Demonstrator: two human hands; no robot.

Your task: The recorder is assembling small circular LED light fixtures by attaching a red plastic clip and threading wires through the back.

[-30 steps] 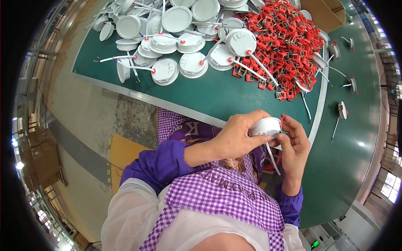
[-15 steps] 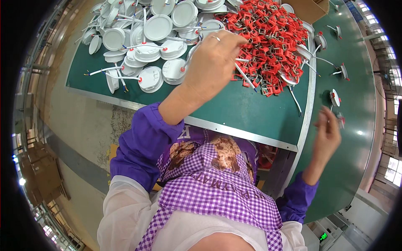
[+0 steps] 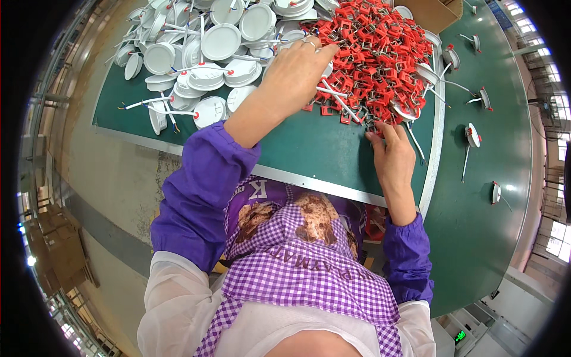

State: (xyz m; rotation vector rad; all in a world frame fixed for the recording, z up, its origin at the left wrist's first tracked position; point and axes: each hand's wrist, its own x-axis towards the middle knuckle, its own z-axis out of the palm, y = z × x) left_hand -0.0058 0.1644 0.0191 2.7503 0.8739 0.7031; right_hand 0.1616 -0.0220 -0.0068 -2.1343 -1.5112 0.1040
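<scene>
My left hand (image 3: 295, 76), ring on one finger, hangs over the table between two heaps, its fingers curled around a white round downlight (image 3: 328, 70). Most of that light is hidden behind the hand; a white rim shows by the fingertips, and a white cable (image 3: 339, 102) slants out below. At the near edge of a heap of red clips (image 3: 380, 65) with metal springs, my right hand (image 3: 394, 156) pinches a red clip (image 3: 379, 128) between thumb and fingers. Left of the clips lies a large pile of white downlights (image 3: 220, 41) with cables.
A metal edge strip (image 3: 315, 181) borders the green table (image 3: 333, 152). To the right runs a long green surface (image 3: 464, 238) bearing several spaced downlights (image 3: 472, 135) with red clips fitted. A cardboard box (image 3: 437, 15) stands behind the clip heap.
My right hand has moved left from above the right-hand green surface to the clip heap. A downlight now lies where it was. My left hand has drawn slightly back left.
</scene>
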